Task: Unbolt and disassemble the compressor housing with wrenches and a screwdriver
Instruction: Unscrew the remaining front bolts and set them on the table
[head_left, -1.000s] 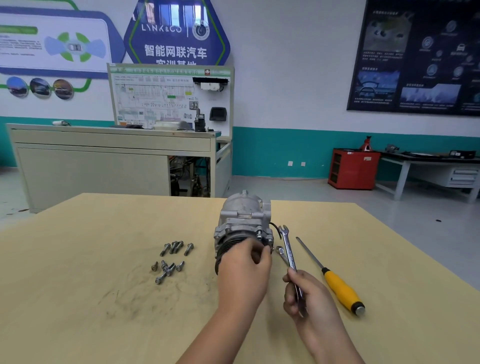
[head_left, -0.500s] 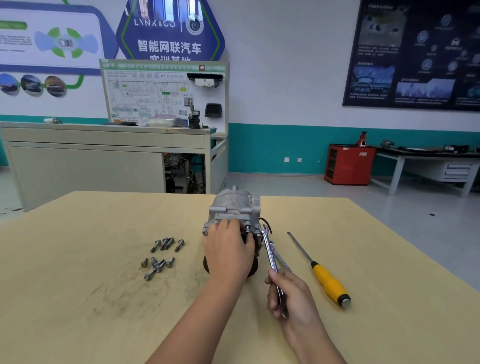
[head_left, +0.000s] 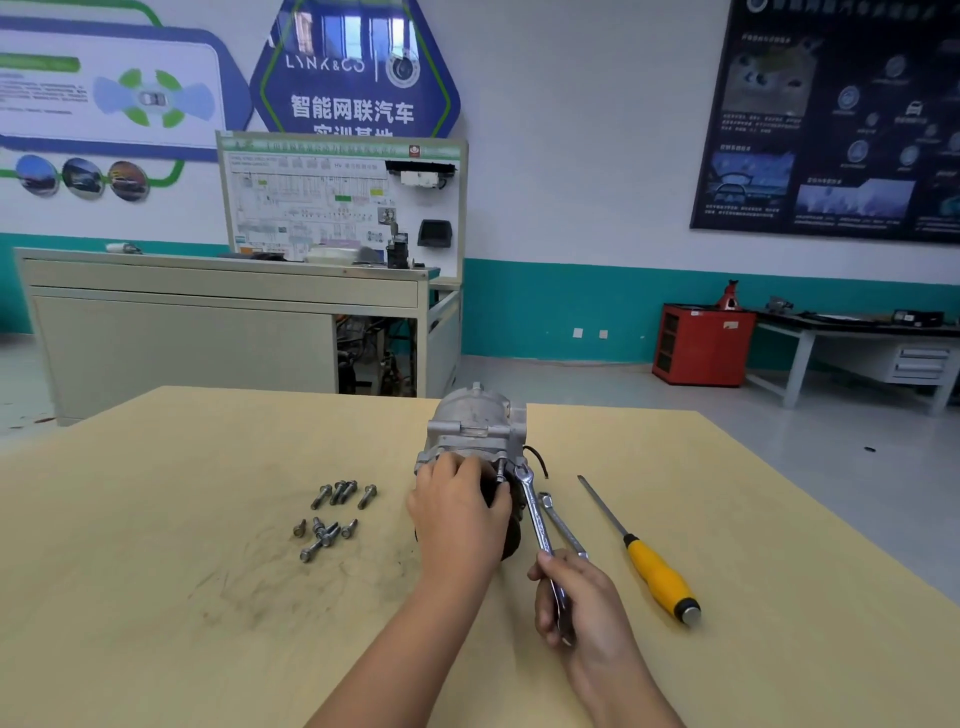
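Note:
The grey metal compressor (head_left: 475, 428) lies on the wooden table (head_left: 156, 597), its near end toward me. My left hand (head_left: 457, 514) grips that near end and hides the pulley face. My right hand (head_left: 576, 603) holds a steel wrench (head_left: 535, 514) by its lower shaft; the wrench's open jaw sits at a bolt (head_left: 500, 474) on the compressor's right flange. A second wrench (head_left: 562, 527) lies on the table just right of the first. A yellow-handled screwdriver (head_left: 644, 561) lies farther right.
Several loose bolts (head_left: 332, 512) lie in two small groups on the table left of the compressor. Beyond the table stand a beige workbench (head_left: 223, 322) with a display board, a red cabinet (head_left: 701, 345) and a grey desk (head_left: 857, 348).
My left hand shifted from the compressor's front right onto its near end. My right hand brought the wrench up so that its jaw reached the flange bolt.

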